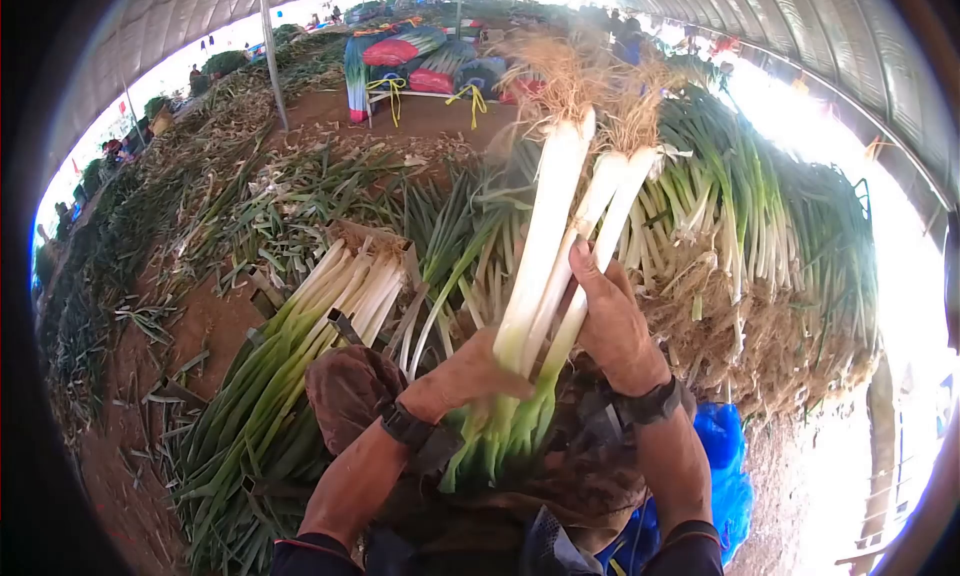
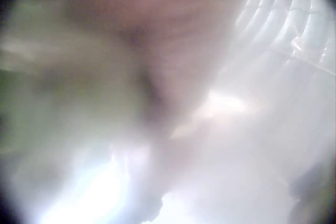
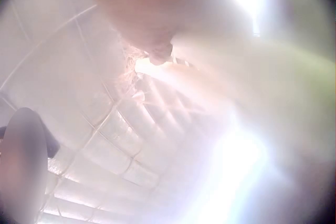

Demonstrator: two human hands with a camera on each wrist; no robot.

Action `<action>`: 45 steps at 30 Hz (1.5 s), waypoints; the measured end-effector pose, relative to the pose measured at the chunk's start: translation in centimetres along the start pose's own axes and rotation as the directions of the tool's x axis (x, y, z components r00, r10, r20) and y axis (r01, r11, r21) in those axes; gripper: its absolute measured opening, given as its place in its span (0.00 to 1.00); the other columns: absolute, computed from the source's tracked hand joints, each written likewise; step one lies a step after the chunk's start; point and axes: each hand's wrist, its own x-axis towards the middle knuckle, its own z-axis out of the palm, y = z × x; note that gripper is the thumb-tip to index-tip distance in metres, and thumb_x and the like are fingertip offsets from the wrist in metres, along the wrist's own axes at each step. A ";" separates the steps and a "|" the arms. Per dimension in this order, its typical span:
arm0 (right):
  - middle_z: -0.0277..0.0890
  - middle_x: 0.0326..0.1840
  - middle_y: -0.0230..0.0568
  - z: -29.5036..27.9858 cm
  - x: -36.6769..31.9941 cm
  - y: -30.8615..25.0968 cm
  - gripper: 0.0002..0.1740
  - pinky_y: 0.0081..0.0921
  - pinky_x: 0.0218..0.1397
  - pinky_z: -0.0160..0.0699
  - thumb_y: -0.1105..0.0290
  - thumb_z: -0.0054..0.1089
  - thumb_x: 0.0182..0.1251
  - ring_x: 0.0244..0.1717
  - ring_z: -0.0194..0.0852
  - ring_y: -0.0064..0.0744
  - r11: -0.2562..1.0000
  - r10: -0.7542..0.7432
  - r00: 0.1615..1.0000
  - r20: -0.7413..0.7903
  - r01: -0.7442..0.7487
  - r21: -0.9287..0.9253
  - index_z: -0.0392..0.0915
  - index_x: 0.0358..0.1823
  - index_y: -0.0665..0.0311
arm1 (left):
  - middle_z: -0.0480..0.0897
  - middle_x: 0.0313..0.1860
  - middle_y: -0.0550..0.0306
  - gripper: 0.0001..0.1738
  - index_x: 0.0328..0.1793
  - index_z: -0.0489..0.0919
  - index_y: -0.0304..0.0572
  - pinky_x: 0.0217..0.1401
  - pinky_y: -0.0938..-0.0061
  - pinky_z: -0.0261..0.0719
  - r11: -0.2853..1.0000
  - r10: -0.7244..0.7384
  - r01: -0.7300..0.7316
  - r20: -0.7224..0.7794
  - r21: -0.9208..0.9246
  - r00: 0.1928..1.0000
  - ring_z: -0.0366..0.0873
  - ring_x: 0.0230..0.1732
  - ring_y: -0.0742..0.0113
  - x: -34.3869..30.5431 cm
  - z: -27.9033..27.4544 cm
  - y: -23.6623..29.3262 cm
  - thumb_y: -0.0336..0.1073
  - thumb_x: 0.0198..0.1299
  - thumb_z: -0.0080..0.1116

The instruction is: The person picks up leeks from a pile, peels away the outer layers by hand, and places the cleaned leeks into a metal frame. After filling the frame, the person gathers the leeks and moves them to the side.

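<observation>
In the head view, a few thick green onions point(image 1: 545, 246) are held upright over the lap, hairy roots at the top and green leaves pointing down. My left hand point(image 1: 465, 378) grips them low, where white turns to green, with a digit across the front. Higher up on the right side, my right hand point(image 1: 612, 321) holds the white stalks with its thumb raised along them. Blurred skin of the left hand point(image 2: 173, 40) fills much of the left wrist view. The right wrist view shows part of the right hand point(image 3: 142, 14) beside a pale stalk point(image 3: 173, 77).
A bundle of green onions point(image 1: 345, 286) lies in a metal frame point(image 1: 345, 326) at the left. To the right is a large heap of rooted onions point(image 1: 740, 216). Tied bundles with red wrapping point(image 1: 400, 48) stand behind. Loose leaves litter the ground, and blue plastic point(image 1: 722, 456) lies beside the right arm.
</observation>
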 end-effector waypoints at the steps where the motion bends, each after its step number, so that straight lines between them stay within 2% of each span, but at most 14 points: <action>1: 0.79 0.57 0.47 -0.1 0.3 0.3 0.29 0.30 0.57 0.83 0.56 0.53 0.78 0.58 0.79 0.31 0.997 -0.063 0.997 0.036 0.061 0.048 0.67 0.69 0.72 | 0.84 0.45 0.61 0.29 0.63 0.77 0.36 0.46 0.75 0.81 0.997 0.041 -0.043 0.038 0.062 0.998 0.81 0.43 0.74 0.2 0.1 0.0 0.24 0.51 0.67; 5: 0.82 0.52 0.47 3.0 0.3 -0.3 0.21 0.29 0.54 0.84 0.63 0.59 0.74 0.53 0.83 0.33 0.935 -0.354 0.935 -0.013 0.353 -0.024 0.75 0.59 0.73 | 0.83 0.54 0.59 0.33 0.69 0.72 0.37 0.55 0.75 0.79 0.999 -0.044 0.044 0.138 -0.003 0.989 0.79 0.54 0.72 0.8 0.3 -0.4 0.25 0.55 0.69; 8: 0.86 0.46 0.44 1.7 0.4 -3.5 0.14 0.30 0.52 0.85 0.70 0.59 0.72 0.47 0.86 0.38 0.910 -0.269 0.962 0.046 0.269 -0.315 0.80 0.54 0.69 | 0.82 0.56 0.56 0.37 0.72 0.68 0.36 0.58 0.72 0.80 0.999 0.020 -0.025 0.194 0.022 0.981 0.80 0.56 0.71 1.4 0.9 2.4 0.28 0.56 0.70; 11: 0.85 0.41 0.52 0.6 1.9 -6.6 0.13 0.28 0.52 0.82 0.68 0.66 0.64 0.44 0.84 0.38 0.734 -0.483 0.858 0.176 0.506 -0.453 0.82 0.44 0.69 | 0.78 0.64 0.51 0.40 0.75 0.64 0.36 0.61 0.62 0.82 0.948 0.172 -0.234 0.269 0.217 0.948 0.81 0.60 0.60 3.4 0.7 5.8 0.27 0.57 0.70; 13: 0.84 0.34 0.48 -0.8 3.2 -8.8 0.05 0.31 0.47 0.81 0.75 0.63 0.61 0.42 0.84 0.42 -0.214 -0.728 0.325 0.603 0.729 -0.650 0.84 0.37 0.65 | 0.79 0.61 0.48 0.46 0.74 0.66 0.38 0.61 0.70 0.81 0.660 0.533 -0.546 0.191 0.516 0.824 0.80 0.58 0.61 5.0 1.4 7.4 0.29 0.48 0.78; 15: 0.87 0.42 0.45 -0.1 2.0 -12.1 0.16 0.26 0.46 0.87 0.78 0.56 0.64 0.44 0.89 0.35 -0.209 -0.688 0.441 0.576 0.640 -0.739 0.84 0.51 0.62 | 0.74 0.69 0.45 0.50 0.77 0.63 0.37 0.69 0.65 0.78 0.880 0.473 -0.475 0.112 -0.005 0.874 0.77 0.65 0.56 3.6 1.2 9.6 0.32 0.48 0.79; 17: 0.86 0.40 0.45 0.6 2.1 -13.2 0.15 0.26 0.42 0.86 0.77 0.58 0.62 0.39 0.88 0.35 -0.023 -0.744 0.489 0.455 0.661 -0.750 0.83 0.50 0.63 | 0.74 0.70 0.44 0.50 0.77 0.62 0.36 0.68 0.62 0.78 0.787 0.615 -0.616 0.066 0.000 0.786 0.77 0.66 0.55 3.7 -0.7 10.2 0.33 0.49 0.79; 19: 0.79 0.30 0.39 4.0 0.7 -15.3 0.09 0.23 0.26 0.78 0.78 0.65 0.60 0.24 0.78 0.27 0.658 -0.743 0.669 0.002 0.731 -0.178 0.80 0.41 0.74 | 0.74 0.70 0.42 0.51 0.78 0.62 0.35 0.68 0.60 0.79 0.668 0.743 -0.744 0.020 0.012 0.669 0.77 0.66 0.54 2.7 -1.7 11.3 0.34 0.50 0.79; 24: 0.78 0.32 0.43 5.5 -0.5 -15.9 0.14 0.26 0.26 0.84 0.81 0.62 0.59 0.27 0.81 0.32 0.729 -0.684 0.691 -0.233 0.639 -0.244 0.75 0.46 0.76 | 0.77 0.66 0.41 0.48 0.76 0.64 0.35 0.65 0.62 0.81 0.700 0.712 -0.511 -0.426 0.499 0.558 0.79 0.64 0.55 -2.5 0.4 13.1 0.38 0.52 0.78; 27: 0.78 0.33 0.45 3.6 -0.2 -14.5 0.15 0.28 0.26 0.85 0.82 0.62 0.58 0.28 0.81 0.33 0.654 -0.756 0.647 0.098 0.748 0.112 0.74 0.47 0.76 | 0.76 0.66 0.39 0.50 0.75 0.65 0.31 0.67 0.59 0.78 0.727 0.570 -0.260 -0.347 0.636 0.745 0.77 0.65 0.53 -2.8 1.6 8.3 0.42 0.50 0.79; 31: 0.78 0.37 0.47 2.1 2.5 -13.6 0.17 0.28 0.26 0.85 0.82 0.62 0.58 0.30 0.81 0.35 0.748 -0.655 0.747 -0.110 0.662 0.043 0.73 0.50 0.74 | 0.72 0.69 0.35 0.59 0.77 0.59 0.28 0.70 0.56 0.74 0.620 0.658 -0.325 -0.247 0.714 0.712 0.73 0.68 0.47 -1.0 3.4 3.5 0.47 0.45 0.82; 34: 0.79 0.41 0.51 4.9 1.6 -12.2 0.25 0.39 0.36 0.87 0.79 0.63 0.61 0.36 0.82 0.41 0.783 -0.622 0.778 -0.096 0.616 -0.080 0.68 0.59 0.71 | 0.64 0.72 0.29 0.74 0.79 0.45 0.21 0.76 0.53 0.64 0.257 0.798 -0.140 -0.128 0.956 0.589 0.65 0.73 0.40 1.9 5.9 4.0 0.48 0.36 0.86; 40: 0.80 0.41 0.52 6.1 0.1 -9.6 0.25 0.45 0.43 0.87 0.76 0.62 0.64 0.40 0.84 0.43 0.797 -0.548 0.836 -0.005 0.520 -0.306 0.67 0.62 0.69 | 0.79 0.56 0.35 0.54 0.69 0.62 0.27 0.63 0.60 0.81 0.573 0.718 -0.206 -0.365 0.793 0.592 0.82 0.56 0.52 2.4 4.9 6.9 0.40 0.39 0.84; 45: 0.81 0.40 0.50 5.2 -0.3 -9.4 0.20 0.41 0.41 0.86 0.75 0.61 0.65 0.39 0.84 0.40 0.743 -0.564 0.823 0.073 0.544 -0.390 0.71 0.58 0.68 | 0.86 0.37 0.46 0.37 0.54 0.69 0.32 0.46 0.66 0.88 0.505 0.801 -0.311 -0.304 0.805 0.516 0.87 0.37 0.59 2.0 3.4 8.3 0.38 0.42 0.79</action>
